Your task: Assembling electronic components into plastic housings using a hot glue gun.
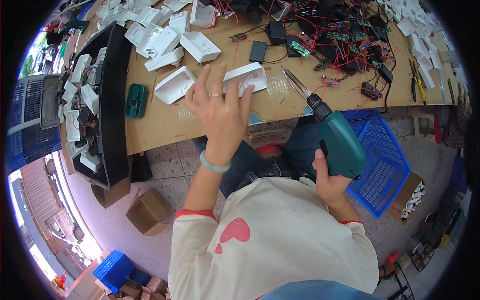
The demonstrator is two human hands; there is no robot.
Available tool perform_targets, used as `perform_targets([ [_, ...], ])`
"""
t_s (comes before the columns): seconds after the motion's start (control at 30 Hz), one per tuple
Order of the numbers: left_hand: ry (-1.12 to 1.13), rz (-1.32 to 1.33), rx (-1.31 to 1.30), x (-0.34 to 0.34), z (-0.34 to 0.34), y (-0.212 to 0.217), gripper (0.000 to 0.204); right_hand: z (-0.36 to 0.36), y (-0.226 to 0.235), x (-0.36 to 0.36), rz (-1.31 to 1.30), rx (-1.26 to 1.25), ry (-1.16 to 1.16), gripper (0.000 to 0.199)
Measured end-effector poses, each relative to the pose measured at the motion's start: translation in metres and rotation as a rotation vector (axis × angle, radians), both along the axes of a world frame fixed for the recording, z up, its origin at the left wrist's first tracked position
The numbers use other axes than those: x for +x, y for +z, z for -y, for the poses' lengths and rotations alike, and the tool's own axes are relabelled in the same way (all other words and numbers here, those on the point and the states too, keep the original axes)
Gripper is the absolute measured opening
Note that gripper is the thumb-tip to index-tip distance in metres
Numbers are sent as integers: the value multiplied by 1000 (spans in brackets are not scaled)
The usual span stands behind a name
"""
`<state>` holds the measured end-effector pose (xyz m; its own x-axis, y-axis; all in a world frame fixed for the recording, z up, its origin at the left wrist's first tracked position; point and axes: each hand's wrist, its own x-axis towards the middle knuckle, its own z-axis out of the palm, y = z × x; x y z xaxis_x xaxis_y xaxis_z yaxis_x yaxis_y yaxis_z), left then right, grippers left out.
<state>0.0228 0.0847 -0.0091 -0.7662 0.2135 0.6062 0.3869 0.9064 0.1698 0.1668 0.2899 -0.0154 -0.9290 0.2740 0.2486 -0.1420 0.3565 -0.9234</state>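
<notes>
My left hand (pixel 218 107) hovers over the table's near edge with its fingers spread, a ring and a pale bangle on it. Beneath its fingertips lie two open white plastic housings, one at its left (pixel 175 85) and another at its right (pixel 254 78). The right one has a thin red wire inside; whether the fingers touch either is unclear. My right hand (pixel 330 182) is wrapped round the handle of a green soldering gun (pixel 342 142). Its long metal tip points away from me toward the small circuit boards (pixel 300 48).
A black bin (pixel 111 100) of white housings stands at the left, beside a small green tray (pixel 135 101). Red-wired boards and black boxes pile up at the back. Yellow-handled pliers (pixel 419 85) lie at the right. A blue crate (pixel 382 162) sits below the table.
</notes>
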Motion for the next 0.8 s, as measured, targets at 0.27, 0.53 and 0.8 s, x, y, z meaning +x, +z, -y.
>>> perform_targets([
  [0.27, -223, 92, -271, 25, 25, -3, 8, -2, 5, 2, -8, 5, 32, 24],
  [0.53, -290, 154, -335, 9, 27, 2, 12, -3, 5, 9, 3, 12, 53, 25],
  [0.8, -194, 124, 102, -7, 3, 5, 11, 7, -1, 11, 167, 27, 6, 21],
])
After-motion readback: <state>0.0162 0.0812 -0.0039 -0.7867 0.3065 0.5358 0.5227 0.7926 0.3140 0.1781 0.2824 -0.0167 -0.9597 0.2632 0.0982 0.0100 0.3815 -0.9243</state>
